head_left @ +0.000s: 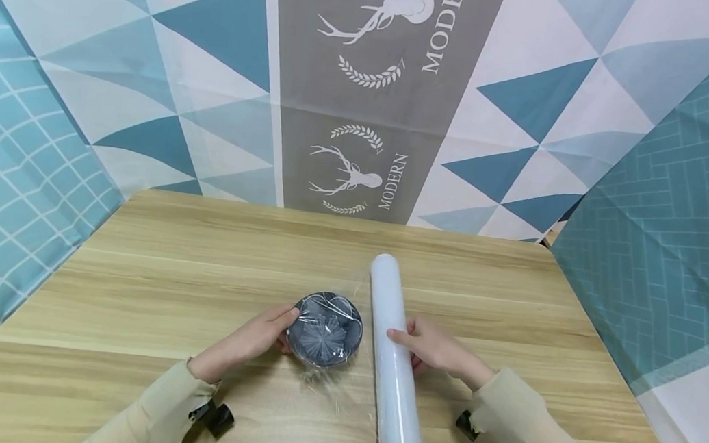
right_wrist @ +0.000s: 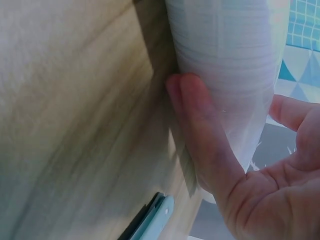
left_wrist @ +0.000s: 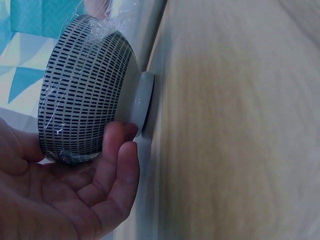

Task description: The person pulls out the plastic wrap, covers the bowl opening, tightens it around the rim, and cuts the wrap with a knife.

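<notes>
In the head view, a round dark bowl [head_left: 325,329] sits mid-table with clear plastic wrap stretched over its mouth. My left hand [head_left: 267,328] holds the bowl by its left side, thumb at the rim and fingers curled underneath. Seen from the left wrist, the bowl's outside [left_wrist: 85,90] carries rows of dark dashes, and wrinkled film clings to it. A long white roll of plastic wrap [head_left: 391,361] lies just right of the bowl, pointing away from me. My right hand [head_left: 435,347] grips it near the middle, thumb on top. Loose film spans from bowl to roll.
The wooden table [head_left: 204,252] reaches back to a patterned blue, white and grey cloth [head_left: 217,68]. Teal cloths hang at both sides. In the right wrist view, a narrow pale teal object [right_wrist: 157,220] with a dark side shows at the bottom edge.
</notes>
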A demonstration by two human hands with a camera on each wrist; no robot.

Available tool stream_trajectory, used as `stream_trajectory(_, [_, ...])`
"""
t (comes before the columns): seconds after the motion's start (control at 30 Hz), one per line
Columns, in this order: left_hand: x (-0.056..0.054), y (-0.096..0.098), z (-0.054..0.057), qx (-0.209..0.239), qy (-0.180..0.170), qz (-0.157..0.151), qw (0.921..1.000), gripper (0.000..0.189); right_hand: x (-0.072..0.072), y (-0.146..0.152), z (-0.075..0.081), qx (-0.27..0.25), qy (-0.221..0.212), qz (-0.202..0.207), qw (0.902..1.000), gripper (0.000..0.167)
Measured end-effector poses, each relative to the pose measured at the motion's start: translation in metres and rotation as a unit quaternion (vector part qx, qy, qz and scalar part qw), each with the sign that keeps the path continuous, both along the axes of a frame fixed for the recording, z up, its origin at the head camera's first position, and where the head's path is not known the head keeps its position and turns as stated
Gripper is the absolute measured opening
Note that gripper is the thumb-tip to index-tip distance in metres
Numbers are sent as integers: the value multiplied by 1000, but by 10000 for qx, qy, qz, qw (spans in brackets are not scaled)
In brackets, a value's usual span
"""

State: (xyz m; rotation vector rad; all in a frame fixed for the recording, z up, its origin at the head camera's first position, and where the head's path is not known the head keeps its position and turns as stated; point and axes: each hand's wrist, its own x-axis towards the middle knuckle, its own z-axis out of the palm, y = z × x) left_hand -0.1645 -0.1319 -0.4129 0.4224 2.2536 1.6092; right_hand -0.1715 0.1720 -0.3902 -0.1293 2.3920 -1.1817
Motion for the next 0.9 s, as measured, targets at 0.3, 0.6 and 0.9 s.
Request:
stream_trajectory(0.3, [3, 4, 2, 80, -59, -14, 9999, 42, 9, 4, -1, -278, 7, 44, 9996, 41])
stream_trajectory(0.6, [5, 5, 1, -38, -154, -16, 9999, 43, 8, 5, 1, -296, -93, 57, 9995, 40])
stream_trajectory(0.9, [6, 8, 2, -253, -221, 200, 9992, 47, 8, 7, 2, -286, -127, 148, 9994, 43])
